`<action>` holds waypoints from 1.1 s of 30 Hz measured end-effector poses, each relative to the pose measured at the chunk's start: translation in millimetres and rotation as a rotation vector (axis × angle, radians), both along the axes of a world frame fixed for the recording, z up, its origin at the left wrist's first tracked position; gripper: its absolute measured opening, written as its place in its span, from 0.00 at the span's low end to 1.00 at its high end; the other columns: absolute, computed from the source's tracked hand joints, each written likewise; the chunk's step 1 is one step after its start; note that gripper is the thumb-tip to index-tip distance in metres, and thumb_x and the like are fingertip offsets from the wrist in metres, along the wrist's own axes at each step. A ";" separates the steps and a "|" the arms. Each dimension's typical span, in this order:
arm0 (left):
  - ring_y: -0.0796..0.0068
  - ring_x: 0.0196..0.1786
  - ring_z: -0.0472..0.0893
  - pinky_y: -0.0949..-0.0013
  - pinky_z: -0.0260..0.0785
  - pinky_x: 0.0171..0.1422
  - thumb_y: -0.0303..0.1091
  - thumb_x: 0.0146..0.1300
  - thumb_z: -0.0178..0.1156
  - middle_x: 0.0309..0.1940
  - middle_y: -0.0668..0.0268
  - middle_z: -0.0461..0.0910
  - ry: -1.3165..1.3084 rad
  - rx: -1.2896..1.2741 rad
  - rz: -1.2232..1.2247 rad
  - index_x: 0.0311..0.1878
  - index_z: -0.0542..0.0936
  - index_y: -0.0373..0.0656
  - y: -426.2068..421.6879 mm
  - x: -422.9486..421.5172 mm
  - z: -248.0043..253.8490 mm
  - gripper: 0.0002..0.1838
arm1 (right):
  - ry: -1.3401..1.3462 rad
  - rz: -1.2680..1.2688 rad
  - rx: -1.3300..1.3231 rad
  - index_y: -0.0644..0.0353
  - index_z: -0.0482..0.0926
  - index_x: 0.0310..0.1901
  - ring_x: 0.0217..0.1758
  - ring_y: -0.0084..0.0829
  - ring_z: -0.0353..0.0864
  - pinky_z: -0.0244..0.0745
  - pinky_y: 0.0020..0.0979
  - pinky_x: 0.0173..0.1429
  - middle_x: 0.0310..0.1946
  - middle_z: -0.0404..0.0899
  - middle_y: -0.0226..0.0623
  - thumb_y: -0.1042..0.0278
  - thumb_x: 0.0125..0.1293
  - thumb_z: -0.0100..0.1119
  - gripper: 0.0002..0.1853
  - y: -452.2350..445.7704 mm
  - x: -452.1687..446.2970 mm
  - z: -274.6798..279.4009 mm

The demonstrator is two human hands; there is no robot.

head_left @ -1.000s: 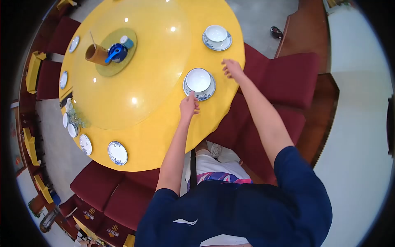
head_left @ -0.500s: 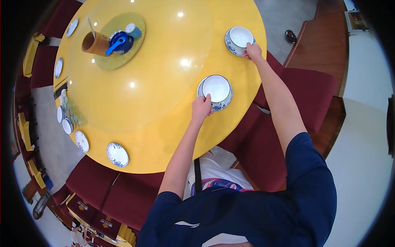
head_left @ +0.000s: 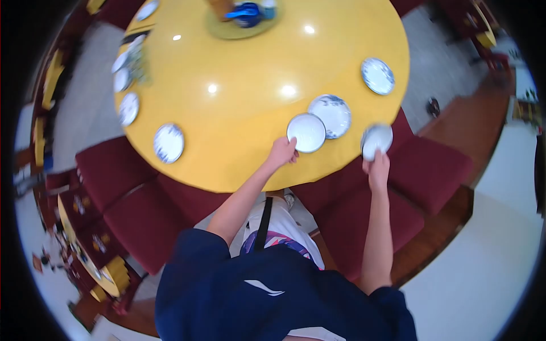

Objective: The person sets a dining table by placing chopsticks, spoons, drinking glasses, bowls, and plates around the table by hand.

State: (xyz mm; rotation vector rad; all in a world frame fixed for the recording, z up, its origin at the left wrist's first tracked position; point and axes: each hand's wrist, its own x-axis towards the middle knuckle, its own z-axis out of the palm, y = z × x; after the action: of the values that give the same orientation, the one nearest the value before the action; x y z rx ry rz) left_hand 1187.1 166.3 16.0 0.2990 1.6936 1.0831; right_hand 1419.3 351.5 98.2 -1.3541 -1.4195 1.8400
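Note:
My left hand is closed on the rim of a white bowl, thumb on the inside. That bowl overlaps the lower left edge of a blue-patterned plate on the yellow round table. In my right hand is a second white bowl, tilted and slightly blurred, held beyond the table's edge above a dark red chair. Another blue-patterned plate lies bare on the table farther right.
Patterned plates and small white bowls line the table's left side. A blue pot with a blue spoon stands on the central round stand. Dark red chairs surround the near edge.
Both bowls have come off their plates. The right one moved toward me past the table edge; the left one shifted off its plate toward the near left. The head view also shifted.

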 end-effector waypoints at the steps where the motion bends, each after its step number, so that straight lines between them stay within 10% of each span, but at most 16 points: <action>1: 0.72 0.16 0.78 0.70 0.70 0.20 0.41 0.71 0.44 0.18 0.59 0.78 -0.008 0.013 0.032 0.28 0.75 0.32 -32.7 4.6 9.9 0.22 | -0.022 -0.031 -0.014 0.65 0.71 0.40 0.14 0.20 0.63 0.57 0.24 0.18 0.19 0.70 0.32 0.62 0.77 0.36 0.16 -38.0 10.6 11.0; 20: 0.68 0.26 0.82 0.66 0.80 0.32 0.43 0.73 0.47 0.29 0.52 0.81 -0.320 0.120 0.599 0.43 0.76 0.28 -535.0 203.5 122.3 0.22 | 0.031 0.569 -0.232 0.57 0.74 0.43 0.18 0.13 0.60 0.52 0.19 0.18 0.23 0.70 0.22 0.60 0.74 0.45 0.12 -427.2 34.5 37.6; 33: 0.74 0.17 0.77 0.70 0.71 0.24 0.41 0.71 0.50 0.19 0.60 0.78 -0.166 0.324 0.819 0.33 0.77 0.31 -863.6 103.6 178.7 0.19 | 0.068 0.588 -0.422 0.54 0.72 0.41 0.13 0.16 0.59 0.51 0.20 0.15 0.18 0.65 0.24 0.58 0.73 0.44 0.10 -665.3 -101.7 -0.4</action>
State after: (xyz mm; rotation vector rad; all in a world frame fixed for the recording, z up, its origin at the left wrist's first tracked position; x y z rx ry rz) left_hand 1290.8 -697.3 194.7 -0.3178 1.5016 1.9276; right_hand 1317.6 -313.8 97.8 -1.0989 -1.5653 2.6588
